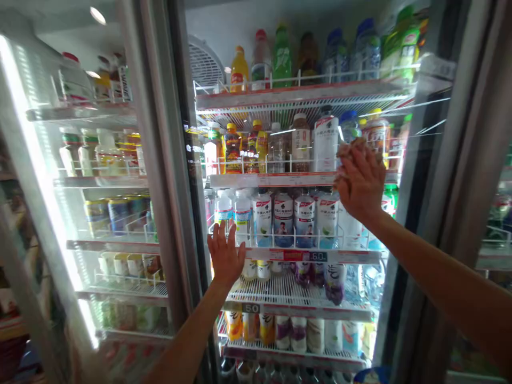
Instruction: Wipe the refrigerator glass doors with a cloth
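My right hand (360,184) presses a crumpled, brownish cloth (352,146) against the glass door of a drinks fridge, at the height of the second shelf. Its fingers are bent over the cloth, which shows above and to the left of them. Lower and to the left, my left hand (226,253) has its fingers spread and appears to rest flat on the same glass, with nothing in it. Behind the glass, white-labelled bottles (284,218) stand in a row between the two hands.
Wire shelves with price strips (296,312) hold several rows of bottles. A metal door frame (160,160) divides this door from the left fridge section, where cans (118,216) and bottles stand. Another frame (444,213) runs down the right. A blue rounded object (372,375) shows at the bottom.
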A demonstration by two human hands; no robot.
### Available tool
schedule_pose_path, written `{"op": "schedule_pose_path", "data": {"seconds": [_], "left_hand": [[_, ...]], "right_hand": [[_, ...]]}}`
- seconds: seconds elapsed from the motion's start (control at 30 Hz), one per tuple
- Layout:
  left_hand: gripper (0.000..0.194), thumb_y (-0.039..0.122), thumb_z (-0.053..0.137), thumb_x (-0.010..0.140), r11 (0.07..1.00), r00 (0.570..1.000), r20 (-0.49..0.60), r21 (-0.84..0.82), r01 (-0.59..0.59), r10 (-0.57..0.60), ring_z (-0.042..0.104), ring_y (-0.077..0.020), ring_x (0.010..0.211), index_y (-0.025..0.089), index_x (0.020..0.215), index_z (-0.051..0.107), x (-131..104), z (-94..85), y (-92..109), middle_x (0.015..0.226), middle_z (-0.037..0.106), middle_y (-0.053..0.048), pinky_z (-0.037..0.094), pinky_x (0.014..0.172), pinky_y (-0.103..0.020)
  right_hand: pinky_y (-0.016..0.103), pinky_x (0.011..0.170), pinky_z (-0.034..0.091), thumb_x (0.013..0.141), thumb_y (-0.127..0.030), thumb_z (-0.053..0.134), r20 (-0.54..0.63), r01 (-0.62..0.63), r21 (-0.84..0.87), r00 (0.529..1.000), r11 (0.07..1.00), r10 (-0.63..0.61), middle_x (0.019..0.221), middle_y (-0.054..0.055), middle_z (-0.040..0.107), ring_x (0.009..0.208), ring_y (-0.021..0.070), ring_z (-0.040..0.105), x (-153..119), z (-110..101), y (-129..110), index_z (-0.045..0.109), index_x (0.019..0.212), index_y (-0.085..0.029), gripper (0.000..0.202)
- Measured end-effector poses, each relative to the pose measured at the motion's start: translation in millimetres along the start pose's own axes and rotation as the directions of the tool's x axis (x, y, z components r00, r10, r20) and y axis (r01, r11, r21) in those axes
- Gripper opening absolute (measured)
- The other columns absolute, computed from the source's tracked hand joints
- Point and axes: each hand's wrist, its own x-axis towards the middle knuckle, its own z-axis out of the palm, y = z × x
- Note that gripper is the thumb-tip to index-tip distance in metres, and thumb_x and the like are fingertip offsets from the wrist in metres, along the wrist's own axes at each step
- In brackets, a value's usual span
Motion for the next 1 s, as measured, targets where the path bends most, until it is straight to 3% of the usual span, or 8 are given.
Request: {"op": "schedule_pose_path", "data": {"seconds": [0.23,0.33,0.43,0.5,0.63,0.73,0.87,1.0], "left_hand": [[0.052,0.031,0.044,0.089,0.992,0.989,-0.137,-0.106,-0.069,0.054,0.017,-0.0249,0.141,0.022,0.139,0.033,89,14.5,24,0.151,0.024,-0.011,0.013,0.114,-0.047],[0.052,0.033,0.043,0.09,0.994,0.984,-0.176,-0.095,-0.054,0.037,0.017,-0.0247,0.141,0.021,0.14,0.033,114,21.9,29,0.15,0.026,-0.011,0.011,0.114,-0.047],[0.054,0.032,0.043,0.09,0.996,0.978,-0.202,-0.066,-0.061,0.047,0.016,-0.0243,0.141,0.02,0.141,0.031,118,25.7,29,0.149,0.027,-0.012,0.01,0.114,-0.047],[0.055,0.031,0.044,0.09,0.996,0.975,-0.213,-0.052,-0.071,0.058,0.016,-0.0239,0.141,0.021,0.142,0.029,116,26.5,28,0.149,0.027,-0.012,0.011,0.114,-0.046],[0.056,0.031,0.044,0.09,0.995,0.971,-0.226,-0.049,-0.088,0.075,0.016,-0.0239,0.141,0.022,0.143,0.027,115,25.9,26,0.15,0.027,-0.012,0.011,0.114,-0.046],[0.057,0.029,0.043,0.09,0.995,0.97,-0.229,-0.047,-0.092,0.079,0.016,-0.024,0.141,0.022,0.143,0.026,117,25.1,26,0.15,0.026,-0.012,0.011,0.114,-0.047],[0.058,0.029,0.044,0.089,0.996,0.972,-0.225,-0.041,-0.078,0.067,0.016,-0.0249,0.141,0.023,0.143,0.025,116,25.4,27,0.15,0.026,-0.012,0.012,0.114,-0.049],[0.057,0.029,0.045,0.088,0.996,0.973,-0.227,-0.057,-0.065,0.05,0.018,-0.0252,0.141,0.023,0.142,0.028,113,27.5,25,0.149,0.028,-0.012,0.012,0.114,-0.05]], "right_hand": [[0.045,0.114,0.024,0.085,-0.022,0.046,0.154,0.408,0.088,0.896,0.909,-0.417,0.144,-0.003,0.041,0.139,0.018,0.025,-22,-7,-9,0.036,0.137,-0.034,0.055],[0.051,0.108,0.03,0.084,-0.023,0.045,-0.064,0.117,-0.078,0.99,0.99,-0.122,0.139,0.006,0.046,0.135,0.0246,0.033,-1,-15,46,0.042,0.135,-0.024,0.051],[0.056,0.103,0.034,0.084,-0.024,0.042,-0.287,-0.201,-0.114,0.944,0.973,0.161,0.135,0.014,0.048,0.128,0.0303,0.041,37,-17,88,0.044,0.134,-0.015,0.05],[0.056,0.104,0.034,0.085,-0.023,0.041,-0.316,-0.21,-0.094,0.933,0.973,0.17,0.135,0.014,0.048,0.129,0.0301,0.04,52,-10,79,0.044,0.134,-0.016,0.05],[0.05,0.11,0.03,0.085,-0.02,0.042,-0.133,0.17,-0.035,0.976,0.985,-0.173,0.139,0.006,0.046,0.137,0.0235,0.029,45,8,6,0.041,0.135,-0.023,0.05],[0.045,0.112,0.028,0.085,-0.021,0.044,0.035,0.416,0.032,0.908,0.909,-0.417,0.14,0.001,0.046,0.139,0.0193,0.024,36,8,-8,0.042,0.134,-0.027,0.05],[0.051,0.107,0.032,0.087,-0.024,0.041,-0.184,0.097,-0.073,0.977,0.993,-0.109,0.136,0.01,0.049,0.134,0.0247,0.034,57,-6,61,0.044,0.134,-0.02,0.047],[0.057,0.105,0.031,0.087,-0.025,0.036,-0.343,-0.16,-0.024,0.929,0.987,0.142,0.136,0.014,0.047,0.132,0.0289,0.035,90,-2,82,0.04,0.137,-0.018,0.05]]}}
